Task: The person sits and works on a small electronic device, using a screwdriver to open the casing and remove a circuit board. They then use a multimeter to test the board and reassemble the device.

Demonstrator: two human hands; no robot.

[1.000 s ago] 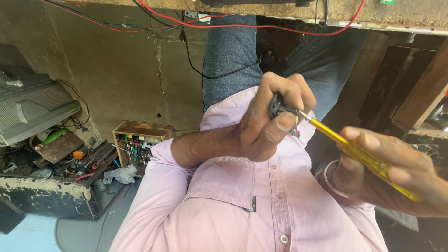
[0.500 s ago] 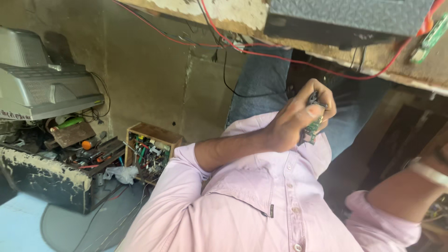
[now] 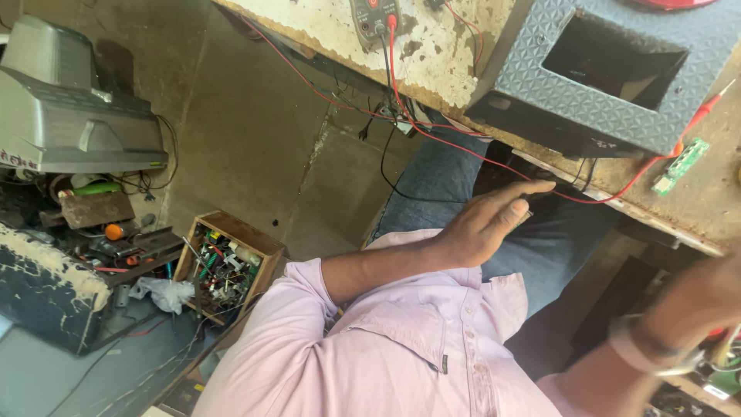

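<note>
My left hand reaches out over my lap in blue jeans, fingers stretched toward the underside of the workbench. A small part shows as a pale edge pinched under its thumb; the rest is hidden. My right hand is blurred at the right edge, with a bracelet on the wrist; its fingers cannot be made out. A red wire runs just above the left hand. My pink shirt fills the bottom.
On the bench sit a multimeter, a grey textured speaker box, a red probe and a small green circuit board. On the floor at left stand a wooden box of components and a grey machine over clutter.
The yellow screwdriver is gone from view. My left hand has opened out from a tight grip and moved toward the bench; my right arm dropped to the lower right. The view swung up.
</note>
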